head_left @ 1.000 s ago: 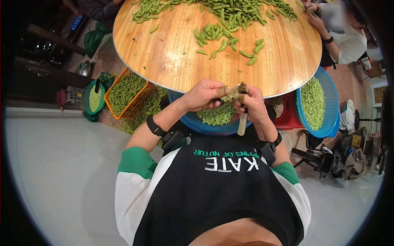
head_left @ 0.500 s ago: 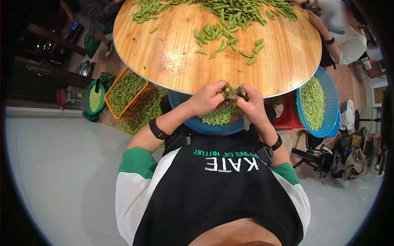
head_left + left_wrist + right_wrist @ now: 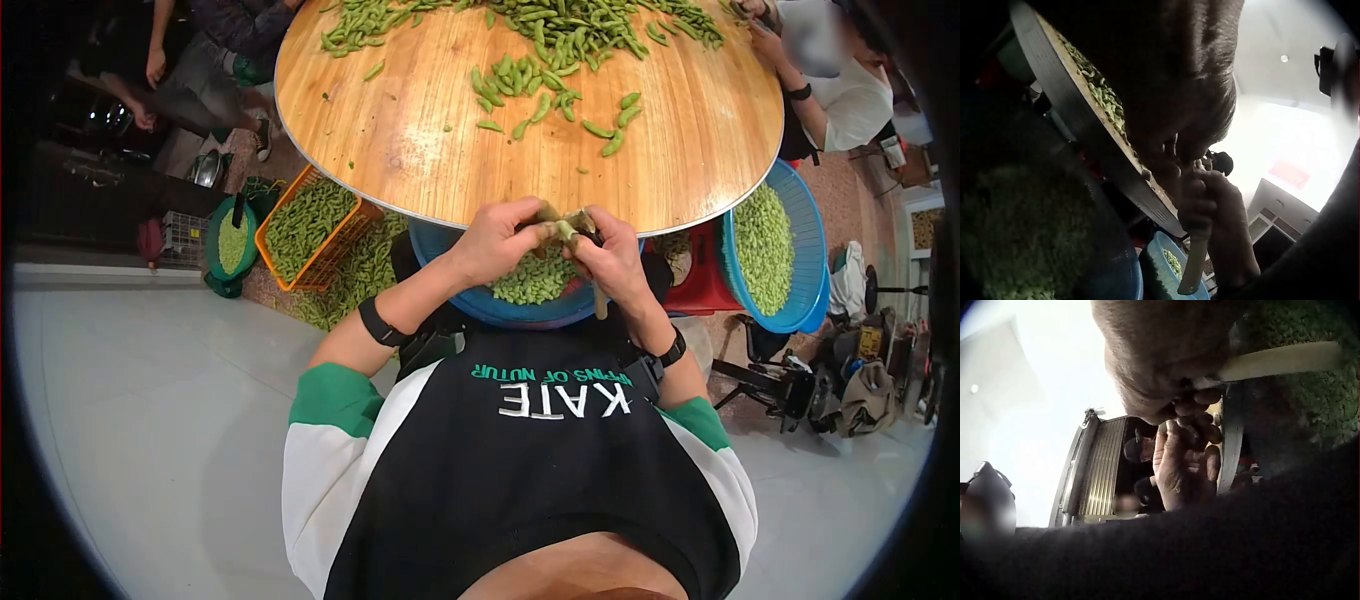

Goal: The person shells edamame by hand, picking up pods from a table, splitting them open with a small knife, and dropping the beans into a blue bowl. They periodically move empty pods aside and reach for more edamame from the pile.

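Note:
Over a blue basin (image 3: 470,308) of shelled green beans (image 3: 533,282), both hands meet at the near edge of the table. The left hand (image 3: 494,243) pinches a brownish-green piece, perhaps a pod (image 3: 566,230), whose end reaches the other fingers. My right hand (image 3: 613,262) touches that piece and has its fingers curled round a pale handle (image 3: 600,301). In the left wrist view the handle (image 3: 1193,269) points down out of the right fist (image 3: 1222,215); the right wrist view shows the same handle (image 3: 1282,361). Whatever the handle belongs to is hidden by the fingers.
Green pods (image 3: 565,30) lie heaped across the far side of the round wooden table (image 3: 420,150). An orange crate (image 3: 335,245) and loose pods stand left, a blue basket (image 3: 800,300) of beans right. Another person (image 3: 850,105) is at the upper right; someone's legs show upper left.
Since the first frame, both hands have shifted slightly and the handle has turned more upright. The piece between the fingers looks different. At the upper left, people have come further into view.

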Demonstrator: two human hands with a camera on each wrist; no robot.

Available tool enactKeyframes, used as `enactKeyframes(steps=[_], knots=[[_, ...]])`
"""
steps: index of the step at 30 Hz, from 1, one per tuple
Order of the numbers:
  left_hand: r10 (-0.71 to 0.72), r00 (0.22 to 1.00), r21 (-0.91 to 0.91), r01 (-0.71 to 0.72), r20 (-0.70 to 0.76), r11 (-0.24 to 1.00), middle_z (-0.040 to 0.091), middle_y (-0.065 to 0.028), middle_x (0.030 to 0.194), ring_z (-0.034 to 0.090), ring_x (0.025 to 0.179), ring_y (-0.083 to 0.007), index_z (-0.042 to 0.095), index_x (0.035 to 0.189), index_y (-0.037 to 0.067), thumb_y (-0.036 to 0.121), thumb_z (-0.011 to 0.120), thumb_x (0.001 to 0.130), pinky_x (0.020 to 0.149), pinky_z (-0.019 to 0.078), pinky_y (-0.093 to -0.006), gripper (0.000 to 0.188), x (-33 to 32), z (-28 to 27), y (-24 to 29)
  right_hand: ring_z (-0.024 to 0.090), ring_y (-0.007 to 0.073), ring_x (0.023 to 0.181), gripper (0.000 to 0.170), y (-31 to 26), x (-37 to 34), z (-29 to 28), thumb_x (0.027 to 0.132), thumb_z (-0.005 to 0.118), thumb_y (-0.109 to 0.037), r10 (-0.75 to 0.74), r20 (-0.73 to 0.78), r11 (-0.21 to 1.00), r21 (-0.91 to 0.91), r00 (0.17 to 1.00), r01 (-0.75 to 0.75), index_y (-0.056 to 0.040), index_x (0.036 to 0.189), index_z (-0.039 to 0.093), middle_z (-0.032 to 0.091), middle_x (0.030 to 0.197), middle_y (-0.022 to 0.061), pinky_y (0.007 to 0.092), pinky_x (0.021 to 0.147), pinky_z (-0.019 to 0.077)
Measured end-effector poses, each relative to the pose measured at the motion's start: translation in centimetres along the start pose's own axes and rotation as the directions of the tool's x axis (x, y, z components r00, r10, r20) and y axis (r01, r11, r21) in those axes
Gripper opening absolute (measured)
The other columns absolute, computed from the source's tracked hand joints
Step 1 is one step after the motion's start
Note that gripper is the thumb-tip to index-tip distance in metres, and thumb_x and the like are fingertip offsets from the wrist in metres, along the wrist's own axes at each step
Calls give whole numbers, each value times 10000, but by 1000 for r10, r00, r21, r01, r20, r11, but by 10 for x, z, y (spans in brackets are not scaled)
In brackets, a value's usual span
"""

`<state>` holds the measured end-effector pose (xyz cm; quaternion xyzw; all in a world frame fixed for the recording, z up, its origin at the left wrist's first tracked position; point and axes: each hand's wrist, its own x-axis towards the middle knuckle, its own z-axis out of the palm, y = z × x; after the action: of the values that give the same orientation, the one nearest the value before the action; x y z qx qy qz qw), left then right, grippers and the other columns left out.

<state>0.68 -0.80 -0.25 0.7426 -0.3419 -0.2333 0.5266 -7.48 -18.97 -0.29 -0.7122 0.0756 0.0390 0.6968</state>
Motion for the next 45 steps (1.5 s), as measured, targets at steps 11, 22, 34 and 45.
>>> enactKeyframes(steps=[11,22,34,45], knots=[[452,868,507,-299,-208,808,506,-157,678,556,639,-360,525,795,5,28,635,758,566,454,-396,118,-16,-5,7,471,40,547,126,4,2,3,873,585,-93,25,-11,990,140,1000,-24,-11,967,569,606,714,14,203,480,371],[365,916,463,-254,-167,849,566,-146,719,594,638,-303,596,859,-1,38,614,807,557,456,-366,67,-20,-19,-1,501,54,615,214,5,5,9,861,527,-59,-19,29,986,167,999,14,2,1064,563,623,825,31,213,537,411],[320,867,851,195,-382,488,577,-170,834,590,791,-336,637,895,34,134,634,831,694,472,-406,119,-37,-95,6,569,353,759,277,-2,17,26,727,655,-51,-597,183,465,-714,781,523,-38,982,548,534,843,149,410,656,482],[335,903,703,-54,-269,709,584,-194,849,590,823,-384,614,901,10,67,565,825,730,496,-434,106,71,-68,-21,578,368,765,240,-3,-4,26,789,617,-78,-419,346,636,-548,839,543,-13,1006,538,533,835,172,408,652,484]])
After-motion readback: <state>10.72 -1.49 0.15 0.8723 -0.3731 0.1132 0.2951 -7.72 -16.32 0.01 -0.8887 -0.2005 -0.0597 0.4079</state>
